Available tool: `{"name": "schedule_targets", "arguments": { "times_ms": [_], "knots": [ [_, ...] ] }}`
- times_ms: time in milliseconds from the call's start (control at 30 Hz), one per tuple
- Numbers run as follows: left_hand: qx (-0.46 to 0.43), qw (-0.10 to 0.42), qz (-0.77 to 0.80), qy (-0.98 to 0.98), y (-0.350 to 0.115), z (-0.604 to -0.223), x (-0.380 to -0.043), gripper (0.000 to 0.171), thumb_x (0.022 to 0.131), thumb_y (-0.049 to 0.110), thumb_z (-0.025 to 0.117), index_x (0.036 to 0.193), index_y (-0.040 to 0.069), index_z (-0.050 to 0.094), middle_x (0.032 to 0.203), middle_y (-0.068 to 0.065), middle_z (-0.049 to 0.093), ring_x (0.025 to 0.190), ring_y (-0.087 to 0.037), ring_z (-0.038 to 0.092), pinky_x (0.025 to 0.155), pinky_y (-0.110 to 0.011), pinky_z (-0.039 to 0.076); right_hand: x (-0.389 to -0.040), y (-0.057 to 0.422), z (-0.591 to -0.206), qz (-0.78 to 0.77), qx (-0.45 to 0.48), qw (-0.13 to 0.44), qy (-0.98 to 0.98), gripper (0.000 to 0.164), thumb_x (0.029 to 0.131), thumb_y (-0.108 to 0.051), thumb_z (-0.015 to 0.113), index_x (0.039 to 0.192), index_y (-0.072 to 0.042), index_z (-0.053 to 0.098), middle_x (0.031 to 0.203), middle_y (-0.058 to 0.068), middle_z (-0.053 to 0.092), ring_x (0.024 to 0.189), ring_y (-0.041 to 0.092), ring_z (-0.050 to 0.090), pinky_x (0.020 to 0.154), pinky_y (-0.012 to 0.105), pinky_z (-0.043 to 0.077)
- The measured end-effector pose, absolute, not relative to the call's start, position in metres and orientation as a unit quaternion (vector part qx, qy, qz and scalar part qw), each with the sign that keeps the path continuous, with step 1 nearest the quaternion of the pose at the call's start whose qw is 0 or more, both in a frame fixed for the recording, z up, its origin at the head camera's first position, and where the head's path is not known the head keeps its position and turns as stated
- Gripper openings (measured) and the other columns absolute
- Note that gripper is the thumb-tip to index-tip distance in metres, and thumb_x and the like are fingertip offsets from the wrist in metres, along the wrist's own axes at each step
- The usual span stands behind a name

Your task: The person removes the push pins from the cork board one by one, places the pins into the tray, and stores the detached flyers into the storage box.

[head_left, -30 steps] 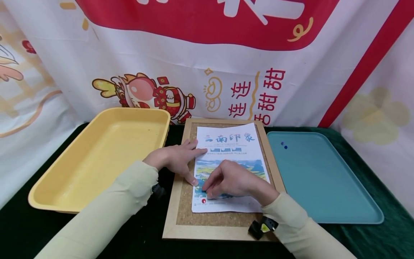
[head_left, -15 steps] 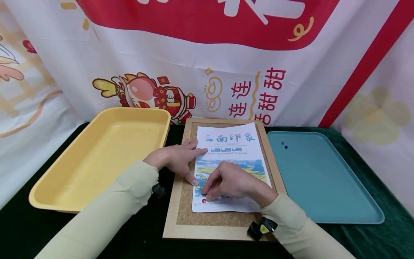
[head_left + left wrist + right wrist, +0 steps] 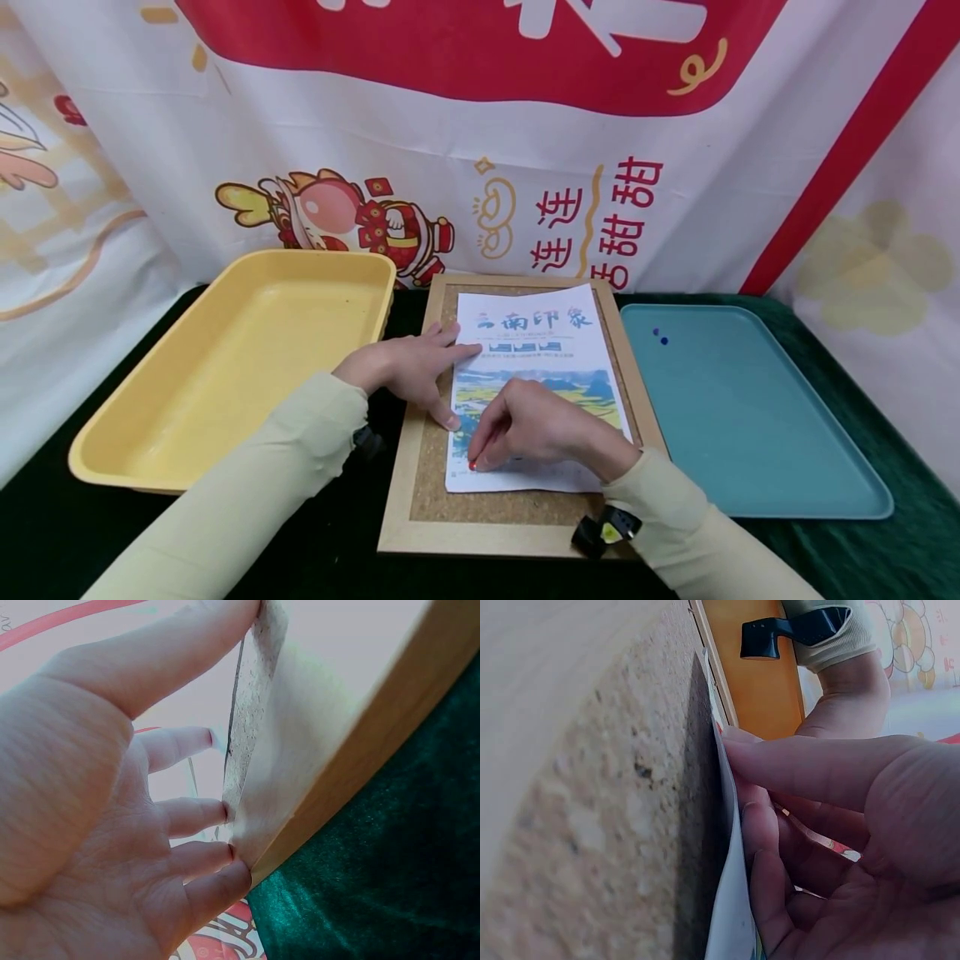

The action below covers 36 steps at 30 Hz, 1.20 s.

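A white sheet [image 3: 521, 478] printed with blue lettering and a landscape picture lies on a cork board [image 3: 510, 507] with a pale wooden frame. My left hand [image 3: 412, 367] rests with spread, fairly straight fingers on the sheet's left edge and the frame. Near the sheet's lower left corner, my right hand [image 3: 536, 425] pinches a small red pushpin [image 3: 472, 466] between thumb and forefinger. Most of the pushpin is hidden by those fingertips. In the right wrist view the sheet's lower edge [image 3: 731, 907] stands slightly off the cork.
Left of the board stands a yellow tray [image 3: 225, 400]. A blue tray [image 3: 765, 417] lies to the right, with a few small dark blue pieces [image 3: 660, 337] near its far left corner. Dark green cloth [image 3: 315, 542] covers the table, and a printed curtain [image 3: 420, 125] hangs behind.
My right hand has shifted slightly down toward the sheet's lower edge, and its fingertips now cover most of the red pushpin, which showed below them before. The left hand stays put.
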<state>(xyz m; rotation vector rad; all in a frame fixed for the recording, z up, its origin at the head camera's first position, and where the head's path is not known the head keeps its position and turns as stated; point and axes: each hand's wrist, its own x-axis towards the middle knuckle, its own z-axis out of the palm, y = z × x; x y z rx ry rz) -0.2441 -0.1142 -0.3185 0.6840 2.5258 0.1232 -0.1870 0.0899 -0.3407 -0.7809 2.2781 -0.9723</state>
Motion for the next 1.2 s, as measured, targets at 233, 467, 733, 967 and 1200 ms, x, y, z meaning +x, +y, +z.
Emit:
{"name": "schedule_targets", "arguments": {
  "times_ms": [233, 467, 733, 967, 1200],
  "knots": [
    [0.258, 0.254, 0.042, 0.931, -0.1142, -0.3195, -0.2453, 0.107, 0.076, 0.062, 0.075, 0.159, 0.028, 0.019, 0.167, -0.014, -0.003, 0.154, -0.039, -0.005, 0.121, -0.058, 0.012, -0.1855, 0.0892, -0.3409, -0.354, -0.298, 0.261, 0.847, 0.012, 0.083, -0.013, 0.080, 0.077, -0.023, 0.079, 0.074, -0.010, 0.074, 0.070, 0.010, 0.068, 0.067, 0.026, 0.053],
    [0.260, 0.252, 0.036, 0.932, -0.1151, -0.3196, -0.2454, 0.107, 0.075, 0.062, 0.076, 0.159, 0.028, 0.018, 0.167, -0.013, -0.004, 0.154, -0.038, -0.006, 0.122, -0.057, 0.011, -0.1844, 0.0868, -0.3406, -0.349, -0.290, 0.261, 0.852, 0.009, 0.082, -0.017, 0.081, 0.078, -0.024, 0.079, 0.073, -0.008, 0.073, 0.064, 0.009, 0.061, 0.060, 0.025, 0.048],
    [0.263, 0.250, 0.035, 0.931, -0.1150, -0.3207, -0.2454, 0.107, 0.075, 0.064, 0.075, 0.159, 0.028, 0.018, 0.167, -0.013, -0.003, 0.154, -0.038, -0.005, 0.122, -0.057, 0.012, -0.1823, 0.0855, -0.3397, -0.339, -0.286, 0.258, 0.858, 0.013, 0.083, -0.015, 0.080, 0.076, -0.026, 0.079, 0.073, -0.010, 0.073, 0.064, 0.009, 0.060, 0.060, 0.024, 0.047],
    [0.263, 0.246, 0.037, 0.932, -0.1143, -0.3204, -0.2450, 0.107, 0.075, 0.063, 0.075, 0.159, 0.027, 0.019, 0.167, -0.013, -0.001, 0.154, -0.038, -0.004, 0.122, -0.057, 0.013, -0.1809, 0.0844, -0.3407, -0.333, -0.294, 0.251, 0.860, 0.014, 0.084, -0.014, 0.079, 0.075, -0.025, 0.078, 0.069, -0.011, 0.071, 0.060, 0.008, 0.056, 0.057, 0.023, 0.044],
    [0.264, 0.246, 0.036, 0.932, -0.1146, -0.3216, -0.2464, 0.107, 0.076, 0.063, 0.075, 0.159, 0.027, 0.019, 0.167, -0.014, -0.002, 0.154, -0.038, -0.004, 0.122, -0.057, 0.013, -0.1805, 0.0835, -0.3423, -0.332, -0.298, 0.247, 0.860, 0.015, 0.085, -0.012, 0.077, 0.074, -0.023, 0.076, 0.066, -0.008, 0.068, 0.056, 0.007, 0.049, 0.053, 0.021, 0.037]
  ]
}}
